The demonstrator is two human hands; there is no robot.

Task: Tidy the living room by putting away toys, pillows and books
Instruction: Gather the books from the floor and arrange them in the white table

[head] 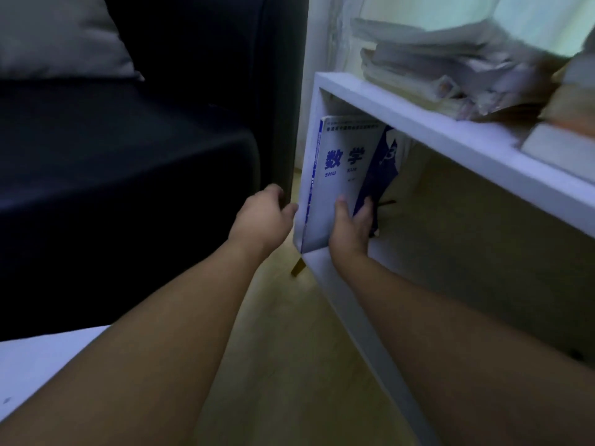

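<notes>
The white-and-blue paperback textbook (341,175) stands upright at the left end of the lower compartment of the white wooden shelf unit (450,136), against its left side panel. Judgement: this book is nearly shelved; the loose, untidy stack of pale papers and books (434,69) on the shelf top appears left to sort. The right hand (352,225) presses the book's lower cover, fingers nearly straight. The left hand (265,217) grips the outer edge of the side panel, fingers curled round it. A grey pillow (61,37) rests on the dark sofa (128,175).
</notes>
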